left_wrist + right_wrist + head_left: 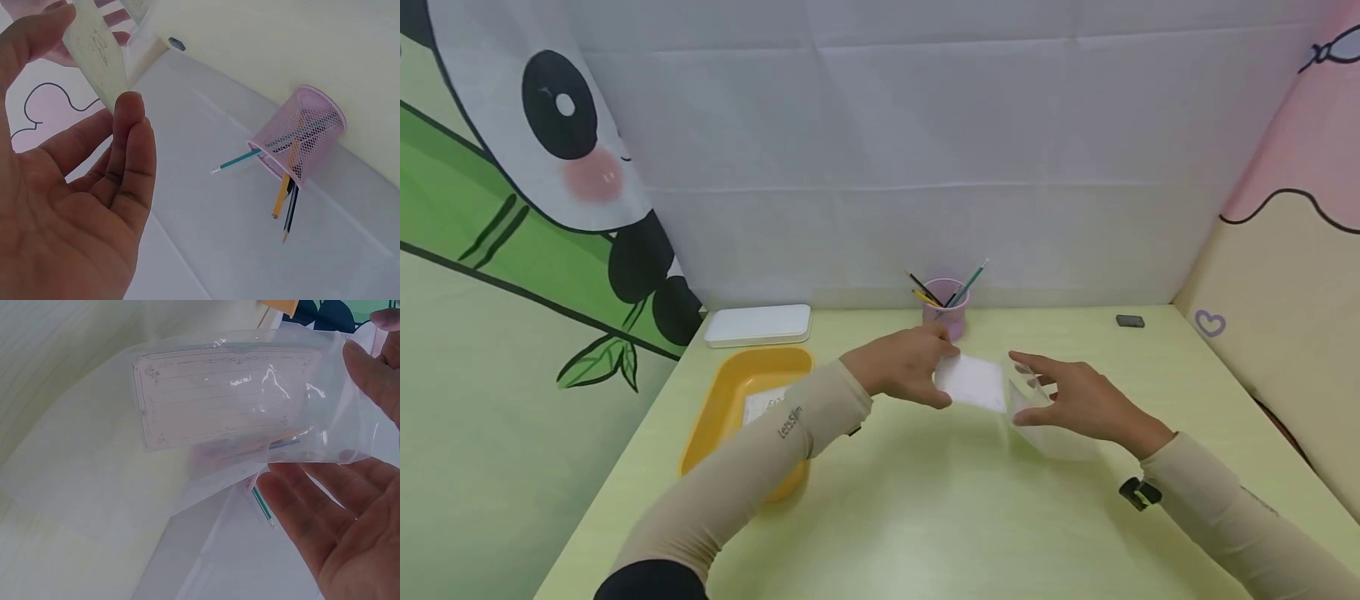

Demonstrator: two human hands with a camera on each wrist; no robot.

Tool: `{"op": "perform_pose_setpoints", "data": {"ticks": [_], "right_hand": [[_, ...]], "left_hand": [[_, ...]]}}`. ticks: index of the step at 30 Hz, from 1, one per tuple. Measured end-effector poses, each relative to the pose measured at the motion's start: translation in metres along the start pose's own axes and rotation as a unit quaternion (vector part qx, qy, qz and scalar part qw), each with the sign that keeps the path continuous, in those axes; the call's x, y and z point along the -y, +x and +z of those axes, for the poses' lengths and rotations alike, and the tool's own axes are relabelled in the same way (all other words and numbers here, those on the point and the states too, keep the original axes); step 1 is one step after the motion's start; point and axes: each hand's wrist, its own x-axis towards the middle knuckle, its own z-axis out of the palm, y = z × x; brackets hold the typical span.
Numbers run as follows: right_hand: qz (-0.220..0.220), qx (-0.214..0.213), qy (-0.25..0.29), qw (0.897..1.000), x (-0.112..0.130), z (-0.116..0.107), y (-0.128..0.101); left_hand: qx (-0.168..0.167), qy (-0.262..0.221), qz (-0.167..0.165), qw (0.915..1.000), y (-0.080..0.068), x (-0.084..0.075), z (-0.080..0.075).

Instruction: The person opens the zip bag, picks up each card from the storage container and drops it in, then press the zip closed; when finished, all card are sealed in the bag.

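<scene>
two hands line up a white card and a clear plastic bag above a pale worktop

a person's left hand (pixel 906 367) holds a flat, rectangular white paper card (pixel 972 383), its thumb on one edge and its fingers on the other, clamped lightly. the left-wrist view shows faint, curling marks on the card's face. to the right, the right hand (pixel 1086 400) holds a thin, see-through plastic bag (pixel 1063 440), gripped by its edges between thumb and fingers, which stand well apart, palm facing the card. card and bag are very near each other; whether they touch, i cannot tell. a lined card with an ornate border (pixel 219 400) shows through the bag, but whether it lies inside or behind is unclear.

around them on the pale yellow-green worktop (pixel 925 517) stand a pink mesh pencil cup (pixel 955 323), just beyond the left hand, and a yellow-orange plastic tray (pixel 706 417), partly under the left forearm.

as a judgement, this step calls for keeping the bag's mouth spread with light pressure, since such limp film probably folds easily. the card is best held flat, by its edges, and square to the mouth; a tilted corner could snag or crease. a slow, straight approach seems wiser than force.
</scene>
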Motion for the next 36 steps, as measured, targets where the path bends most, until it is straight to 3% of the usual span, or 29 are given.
{"op": "perform_pose_setpoints", "data": {"ticks": [6, 12, 18, 23, 30, 36], "right_hand": [[0.002, 0.000, -0.004, 1.000, 0.000, 0.000, 0.000], [0.002, 0.002, -0.007, 1.000, 0.002, -0.002, 0.000], [-0.006, -0.003, -0.007, 1.000, 0.003, 0.000, 0.002], [-0.010, -0.006, -0.011, 1.000, 0.002, 0.002, 0.003], [-0.013, -0.009, -0.015, 1.000, 0.001, 0.001, 0.003], [-0.011, -0.011, -0.013, 1.000, 0.003, 0.000, 0.002]], "left_hand": [[0.005, 0.031, -0.011, 0.9994, 0.011, -0.009, 0.008], [0.017, 0.047, -0.032, 0.9982, 0.020, -0.020, 0.007], [0.039, 0.063, -0.027, 0.9969, 0.029, -0.031, 0.008], [0.044, 0.051, -0.018, 0.9976, 0.034, -0.035, 0.012], [0.015, 0.018, 0.025, 0.9994, 0.036, -0.031, 0.018], [-0.001, -0.026, 0.038, 0.9989, 0.037, -0.026, 0.027]]}}
